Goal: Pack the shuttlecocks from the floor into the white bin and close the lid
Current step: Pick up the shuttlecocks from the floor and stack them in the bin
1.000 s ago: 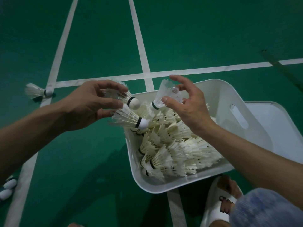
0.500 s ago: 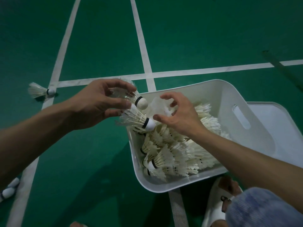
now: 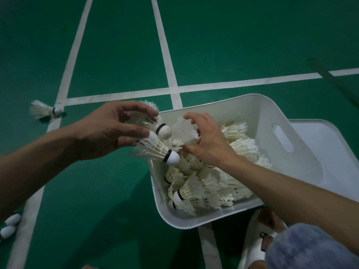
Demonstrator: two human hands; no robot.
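The white bin [image 3: 303,164] stands on the green court floor, filled with several white feather shuttlecocks [image 3: 209,187]. At its left rim my left hand [image 3: 104,136] grips two shuttlecocks, an upper one [image 3: 164,131] and a lower one [image 3: 171,157], cork ends pointing right. My right hand [image 3: 209,144] hovers over the bin's far left corner with spread, curled fingers above a blurred shuttlecock [image 3: 182,129]; whether it still touches it is unclear. One shuttlecock [image 3: 45,111] lies on the floor at the far left. Two more shuttlecocks [image 3: 8,225] lie at the lower left edge.
The bin's white lid [image 3: 330,148] lies flat on the floor to the right, partly under the bin. A foot in a white sandal [image 3: 256,241] stands just below the bin, beside a bluish knee [image 3: 310,247]. White court lines [image 3: 169,61] cross the floor.
My right hand has lowered its shuttlecock from above the bin's rim into the far left corner and spread its fingers. My left hand with its two shuttlecocks has shifted slightly right, towards the bin.
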